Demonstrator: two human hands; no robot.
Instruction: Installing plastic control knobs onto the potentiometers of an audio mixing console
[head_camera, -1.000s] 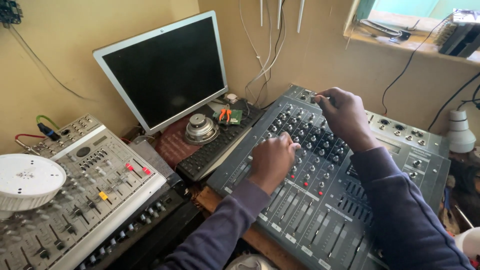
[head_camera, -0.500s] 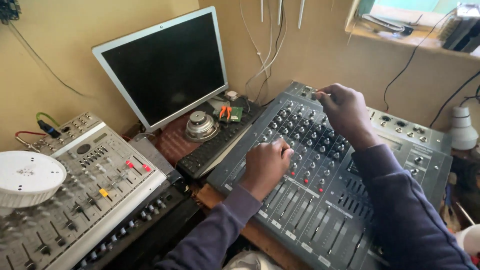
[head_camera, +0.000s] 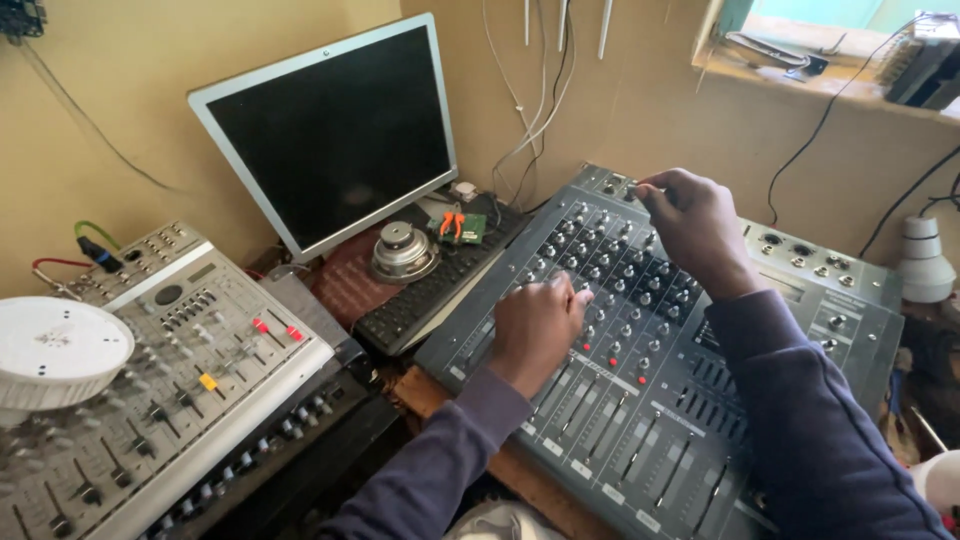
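Both hands are on the dark mixer (head_camera: 690, 400), which sits tilted on the bench at right, front edge toward the person. Nearest part: the fader rows, untouched. Step in hand looks like knob adjustment, both hands working the knob field at once. Left hand (head_camera: 535, 330) rests on the near-left of the knobs, just above the faders; fingers (head_camera: 572, 296) curled and pressed close together, tips down on a knob or the panel. Can't tell whether it actually pinches a knob, since the knuckles hide the tips. Right hand (head_camera: 700, 230) reaches further up to the top row near the mixer's back edge; thumb and forefinger closed to a narrow pinch on a small knob (head_camera: 633, 186), other fingers folded in, wrist raised clear of the panel. Next move, as a judgement: a small twist from the right fingertips without brushing the neighbouring knobs, which stand close-packed; the left hand needs to stay light so it doesn't nudge the faders just below it. To the left, well apart: a second, grey mixer (head_camera: 170, 390) with a white round disc (head_camera: 55, 350) on its corner. Behind: a keyboard (head_camera: 430, 285), a loose speaker driver (head_camera: 402, 250), then a dark monitor (head_camera: 335, 135) against the wall.
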